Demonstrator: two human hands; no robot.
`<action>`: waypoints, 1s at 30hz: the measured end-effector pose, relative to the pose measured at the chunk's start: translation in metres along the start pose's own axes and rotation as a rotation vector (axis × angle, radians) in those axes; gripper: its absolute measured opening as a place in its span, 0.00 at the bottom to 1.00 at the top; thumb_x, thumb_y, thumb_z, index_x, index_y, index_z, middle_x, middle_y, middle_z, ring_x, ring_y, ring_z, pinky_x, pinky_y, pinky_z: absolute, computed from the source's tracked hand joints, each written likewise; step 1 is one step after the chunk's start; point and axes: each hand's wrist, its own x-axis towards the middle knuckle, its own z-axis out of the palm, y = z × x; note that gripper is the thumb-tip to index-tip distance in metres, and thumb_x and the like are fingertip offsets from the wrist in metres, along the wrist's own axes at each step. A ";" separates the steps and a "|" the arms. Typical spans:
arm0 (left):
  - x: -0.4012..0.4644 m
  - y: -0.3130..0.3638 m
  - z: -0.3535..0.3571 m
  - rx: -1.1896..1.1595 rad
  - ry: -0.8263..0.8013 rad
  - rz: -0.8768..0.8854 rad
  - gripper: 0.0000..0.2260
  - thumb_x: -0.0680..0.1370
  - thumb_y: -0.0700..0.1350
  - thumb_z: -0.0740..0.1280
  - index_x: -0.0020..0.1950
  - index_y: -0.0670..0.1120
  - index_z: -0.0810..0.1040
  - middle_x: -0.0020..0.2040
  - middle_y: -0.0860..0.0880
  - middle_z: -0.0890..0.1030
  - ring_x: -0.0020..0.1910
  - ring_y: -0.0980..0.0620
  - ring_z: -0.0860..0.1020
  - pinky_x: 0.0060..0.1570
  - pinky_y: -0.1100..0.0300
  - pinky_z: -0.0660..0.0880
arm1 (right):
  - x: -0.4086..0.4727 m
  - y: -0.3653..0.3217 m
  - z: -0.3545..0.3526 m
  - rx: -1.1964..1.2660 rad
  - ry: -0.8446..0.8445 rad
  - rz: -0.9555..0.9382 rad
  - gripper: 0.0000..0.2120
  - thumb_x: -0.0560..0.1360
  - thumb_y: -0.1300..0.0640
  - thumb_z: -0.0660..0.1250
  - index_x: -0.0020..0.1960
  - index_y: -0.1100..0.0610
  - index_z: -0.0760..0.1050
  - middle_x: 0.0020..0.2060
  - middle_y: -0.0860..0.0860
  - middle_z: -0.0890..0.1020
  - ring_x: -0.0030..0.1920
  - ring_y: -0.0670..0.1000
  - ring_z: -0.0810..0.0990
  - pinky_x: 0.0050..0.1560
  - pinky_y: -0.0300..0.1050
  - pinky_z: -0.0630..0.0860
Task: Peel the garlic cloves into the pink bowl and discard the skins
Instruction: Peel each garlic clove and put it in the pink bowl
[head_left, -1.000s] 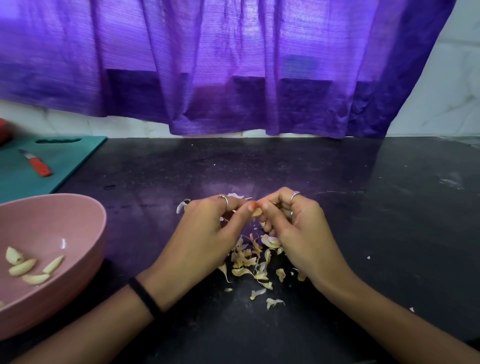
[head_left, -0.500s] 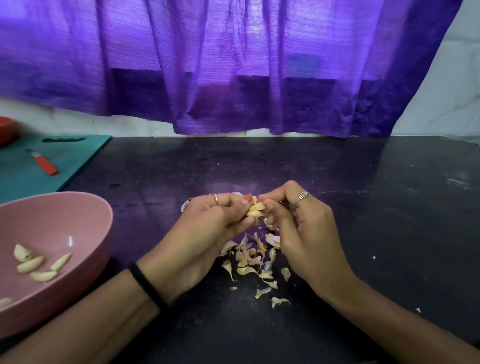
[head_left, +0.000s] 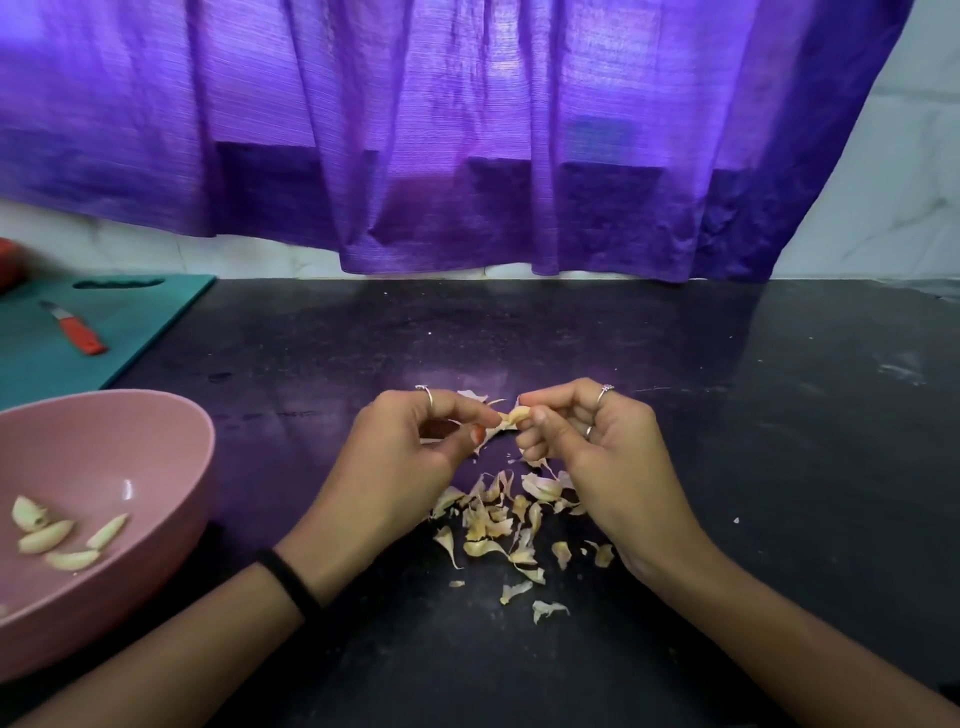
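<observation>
The pink bowl (head_left: 130, 447) sits at the left edge of the black counter (head_left: 727, 467), and it serves as the fixed mark here. Inside it, on the near-left part of its floor, lie four peeled garlic cloves (head_left: 52, 535) close together, pale and bare; a fifth pale scrap shows at the frame's very edge, too cut off to name. Behind the bowl lies a teal cutting board (head_left: 130, 322) with a red-handled knife (head_left: 78, 335) on it.

To the right of the bowl, the left hand (head_left: 405, 457) is raised over the counter, thumb and forefinger pinching a strip of skin that runs to the garlic clove (head_left: 519, 414). Further right, the right hand (head_left: 597, 452) pinches that clove between thumb and curled forefinger, the other fingers folded under. The clove is held in the air, well apart from the bowl. Below and between the two hands lies a heap of skins (head_left: 504, 519) on the counter, with a few stray flakes nearer the viewer. A purple curtain (head_left: 467, 130) hangs behind it all.

Against half a second ago, the hands have drawn apart: they were pressed thumb to thumb over the clove, and now a gap stands between them with skin stretched across it. The bowl holds the same cloves as before.
</observation>
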 end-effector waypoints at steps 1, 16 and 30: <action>0.000 0.000 0.001 0.022 0.004 0.017 0.08 0.74 0.39 0.72 0.44 0.54 0.84 0.41 0.54 0.84 0.41 0.61 0.81 0.43 0.69 0.76 | 0.000 0.000 -0.001 0.008 -0.002 0.006 0.07 0.78 0.67 0.64 0.48 0.61 0.80 0.35 0.52 0.84 0.35 0.46 0.81 0.40 0.36 0.78; -0.001 -0.003 0.002 0.267 0.059 0.207 0.06 0.77 0.46 0.67 0.50 0.53 0.83 0.47 0.59 0.82 0.45 0.60 0.78 0.47 0.61 0.74 | 0.009 -0.009 -0.054 0.130 0.037 0.395 0.04 0.76 0.72 0.62 0.47 0.67 0.75 0.37 0.61 0.83 0.34 0.50 0.83 0.36 0.38 0.79; -0.001 -0.007 0.001 0.308 0.094 0.250 0.06 0.77 0.46 0.67 0.50 0.50 0.84 0.48 0.54 0.83 0.43 0.58 0.76 0.49 0.57 0.73 | 0.011 -0.017 -0.057 -0.366 -0.196 0.371 0.03 0.73 0.69 0.69 0.46 0.66 0.81 0.37 0.58 0.84 0.38 0.49 0.83 0.43 0.37 0.80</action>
